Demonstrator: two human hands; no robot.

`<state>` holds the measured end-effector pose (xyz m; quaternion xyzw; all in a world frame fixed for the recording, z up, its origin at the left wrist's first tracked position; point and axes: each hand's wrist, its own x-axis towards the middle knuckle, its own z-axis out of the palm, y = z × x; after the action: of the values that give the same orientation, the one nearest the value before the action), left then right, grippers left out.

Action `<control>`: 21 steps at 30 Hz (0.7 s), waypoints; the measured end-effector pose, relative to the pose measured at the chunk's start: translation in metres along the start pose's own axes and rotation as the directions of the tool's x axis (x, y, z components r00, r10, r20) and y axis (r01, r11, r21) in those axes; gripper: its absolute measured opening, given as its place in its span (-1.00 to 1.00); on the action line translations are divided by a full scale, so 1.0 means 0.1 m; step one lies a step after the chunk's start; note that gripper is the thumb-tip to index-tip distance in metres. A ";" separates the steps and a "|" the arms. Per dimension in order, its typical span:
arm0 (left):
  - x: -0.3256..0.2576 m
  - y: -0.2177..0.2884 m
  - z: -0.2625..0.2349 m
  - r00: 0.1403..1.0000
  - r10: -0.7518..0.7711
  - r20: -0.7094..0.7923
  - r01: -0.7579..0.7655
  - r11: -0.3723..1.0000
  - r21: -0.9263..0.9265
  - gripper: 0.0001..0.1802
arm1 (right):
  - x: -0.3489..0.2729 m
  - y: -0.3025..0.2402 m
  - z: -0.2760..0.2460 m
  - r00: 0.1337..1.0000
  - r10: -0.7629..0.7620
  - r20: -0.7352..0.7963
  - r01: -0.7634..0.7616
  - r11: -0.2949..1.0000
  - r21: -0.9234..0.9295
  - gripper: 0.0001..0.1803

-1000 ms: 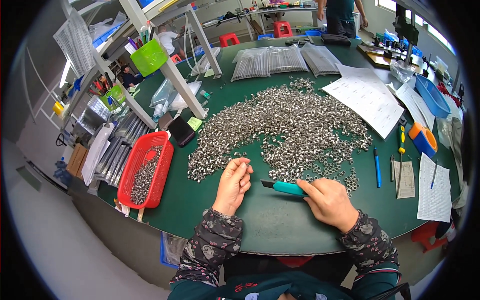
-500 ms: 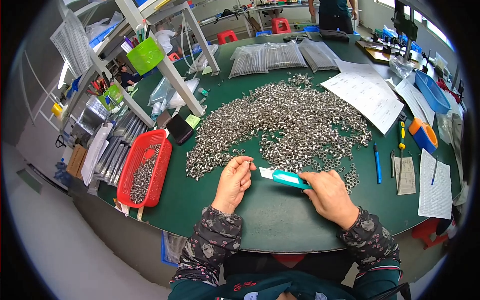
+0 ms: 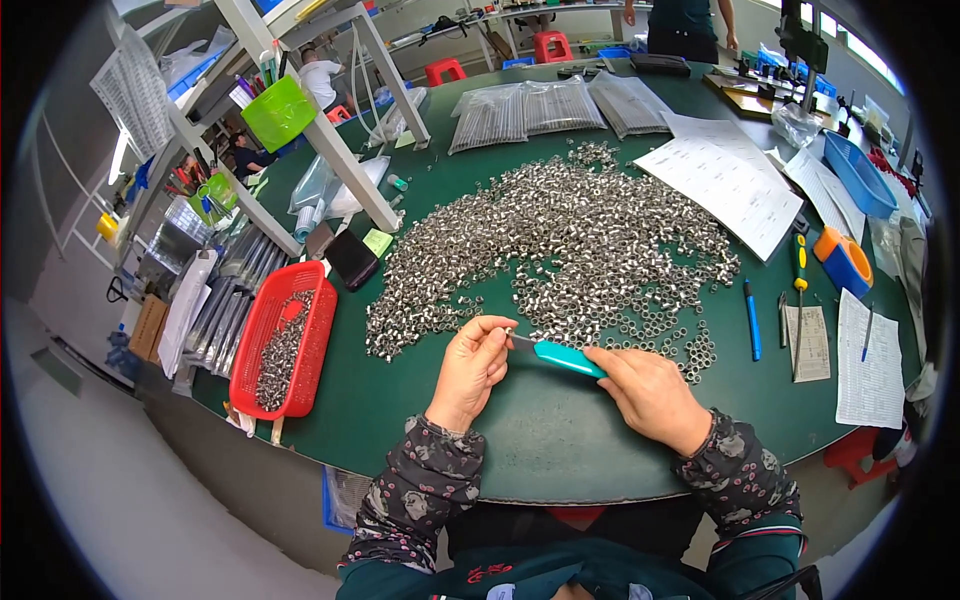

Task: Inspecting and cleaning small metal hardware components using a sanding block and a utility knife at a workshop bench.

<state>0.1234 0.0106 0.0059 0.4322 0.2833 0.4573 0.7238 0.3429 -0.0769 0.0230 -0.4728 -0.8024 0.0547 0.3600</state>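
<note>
My right hand (image 3: pixel 645 392) grips a teal-handled tool (image 3: pixel 566 357) whose metal tip points left. My left hand (image 3: pixel 472 364) pinches a small metal ring at that tip, fingers closed around it. Both hands rest on the green table (image 3: pixel 540 440) just in front of a wide heap of small silver metal rings (image 3: pixel 560 240). A few loose rings (image 3: pixel 690 350) lie to the right of the tool.
A red basket (image 3: pixel 283 338) with metal parts sits at the left table edge. Paper sheets (image 3: pixel 725 180), a blue pen (image 3: pixel 752 318), a screwdriver (image 3: pixel 798 290), an orange-blue object (image 3: pixel 842 260) and a blue tray (image 3: pixel 858 172) lie right. Bagged parts (image 3: pixel 540 105) lie far back; a person stands beyond.
The tool's tip has risen slightly and my left hand's fingers have closed onto it; both hands stay in nearly the same place.
</note>
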 end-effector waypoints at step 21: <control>0.02 0.02 0.00 0.997 -0.030 -0.068 0.026 0.998 -0.057 -0.86 | 0.03 -0.02 -0.04 0.992 -0.045 -0.116 0.030 0.992 -0.126 -0.51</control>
<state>0.1235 0.0131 0.0077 0.3918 0.3010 0.4696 0.7317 0.3430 -0.0764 0.0285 -0.4815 -0.7902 -0.0303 0.3778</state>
